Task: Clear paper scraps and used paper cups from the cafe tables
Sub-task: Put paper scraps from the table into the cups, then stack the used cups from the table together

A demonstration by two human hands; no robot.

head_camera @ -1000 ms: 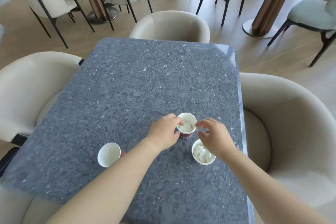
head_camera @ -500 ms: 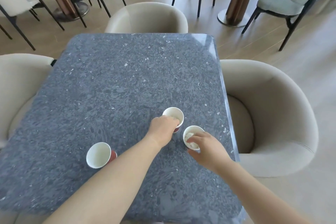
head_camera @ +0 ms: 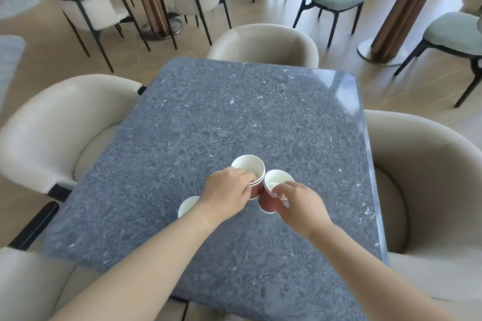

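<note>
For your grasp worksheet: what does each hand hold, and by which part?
Left hand grips the farther cup by its rim; right hand pinches the nearer cup at its rim.

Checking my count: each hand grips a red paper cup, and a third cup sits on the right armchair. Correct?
Wrong place: head view shows the third cup standing on the table by the left wrist. The left hand grips the left red cup, the right hand the right red cup.

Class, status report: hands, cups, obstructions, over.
Left hand grips far red paper cup. Right hand pinches near red paper cup's rim. Third paper cup half hidden behind left wrist.
</note>
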